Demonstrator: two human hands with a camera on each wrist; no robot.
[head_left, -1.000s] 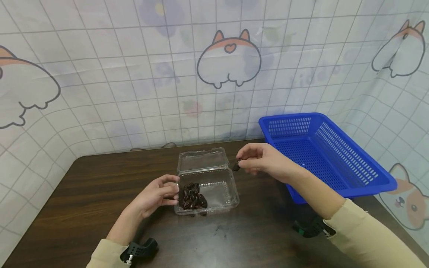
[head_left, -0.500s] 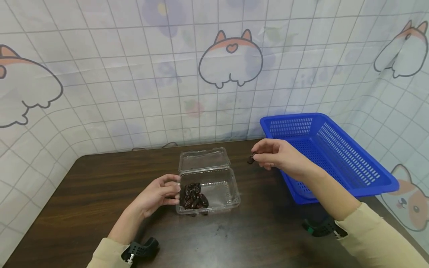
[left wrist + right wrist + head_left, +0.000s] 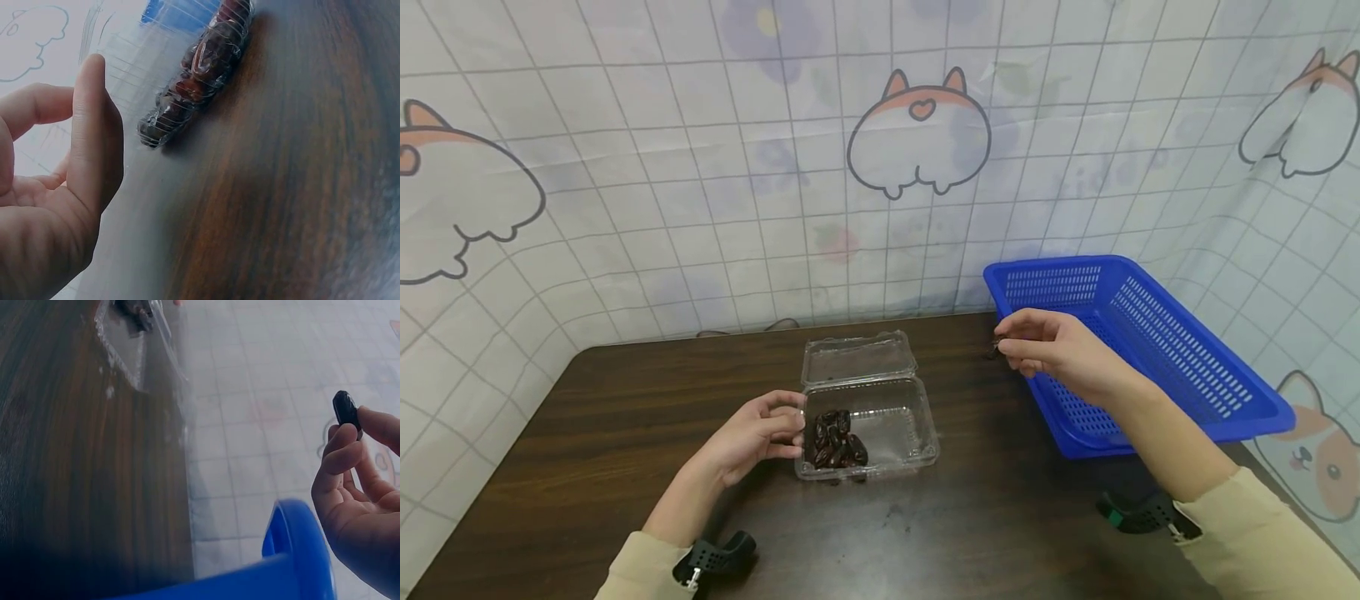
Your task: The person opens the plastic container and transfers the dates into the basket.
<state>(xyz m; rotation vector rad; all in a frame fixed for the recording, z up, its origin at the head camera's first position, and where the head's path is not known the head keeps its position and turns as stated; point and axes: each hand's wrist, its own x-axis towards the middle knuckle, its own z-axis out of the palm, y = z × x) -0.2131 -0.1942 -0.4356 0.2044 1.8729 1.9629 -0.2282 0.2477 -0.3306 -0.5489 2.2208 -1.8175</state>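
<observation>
In the head view, a clear plastic clamshell box stands on the table with its lid folded back. Several dark brown dates lie in its left half, and they show through the wall in the left wrist view. My left hand is at the box's left wall, fingertips against it, thumb straight and the other fingers loosely bent. Between thumb and fingertips, my right hand pinches one date, held in the air beside the left rim of a blue basket.
The blue perforated basket sits at the table's right side, close to the wall. A dark wood table lies under everything. Behind it hangs a white gridded sheet with cartoon dogs. A thin cable runs along the back edge.
My right hand has carried the date rightward, away from the box and up to the basket's left rim. My left hand has stayed at the box.
</observation>
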